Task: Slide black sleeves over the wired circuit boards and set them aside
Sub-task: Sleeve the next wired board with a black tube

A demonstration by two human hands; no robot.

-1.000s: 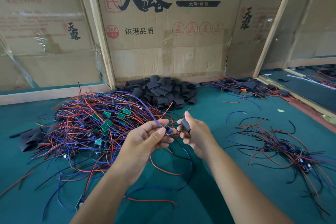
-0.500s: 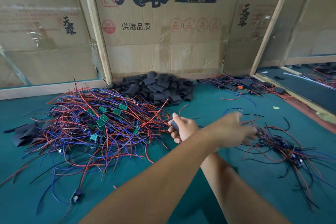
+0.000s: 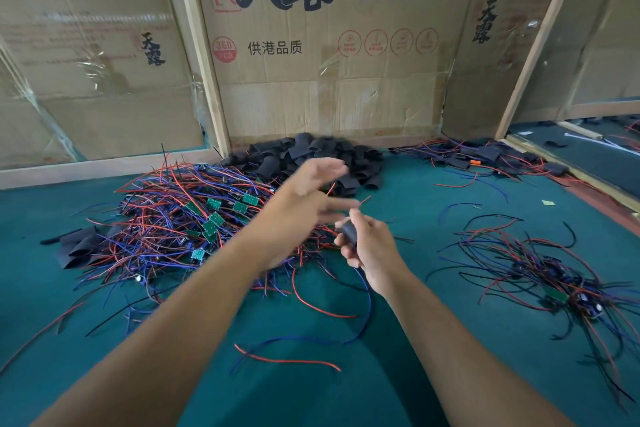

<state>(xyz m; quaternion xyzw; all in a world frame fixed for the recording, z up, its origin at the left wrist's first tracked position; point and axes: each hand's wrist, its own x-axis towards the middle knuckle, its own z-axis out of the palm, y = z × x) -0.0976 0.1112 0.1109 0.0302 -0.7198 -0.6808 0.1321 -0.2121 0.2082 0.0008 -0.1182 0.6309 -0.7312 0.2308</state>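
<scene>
Nearest the camera, on the green worktop [image 3: 433,350], a few loose red and blue wire offcuts [image 3: 287,359] lie between the two forearms. Just beyond them the right hand [image 3: 372,246] holds a fresh black sleeve [image 3: 348,232], its fingers [image 3: 349,255] curled round the tube and the thumb pressing on top.

The left hand [image 3: 308,205] is blurred with motion and holds nothing, its fingers spread wide. Half a second ago it was stretched across to the right, over the pile of sleeved boards [image 3: 554,284]; a second ago it pinched a wired board against the sleeve. So one board has most likely been dropped on the finished pile, and the left hand has swung back toward the middle. It now hovers over the edge of the unsleeved tangle of wired circuit boards [image 3: 194,218], where small green boards [image 3: 213,223] show among red, blue and black leads.

The cycle seems to be restarting: the sleeve is ready, and the next need is a single board drawn from that tangle. The leads are heavily knotted together, so pulling one may drag neighbours along.

Farther back, the stock of black sleeves [image 3: 311,160] is heaped against the cardboard wall [image 3: 329,80], still plentiful. Another scatter of wires and sleeves [image 3: 481,158] lies at the far right by the wooden frame.
</scene>
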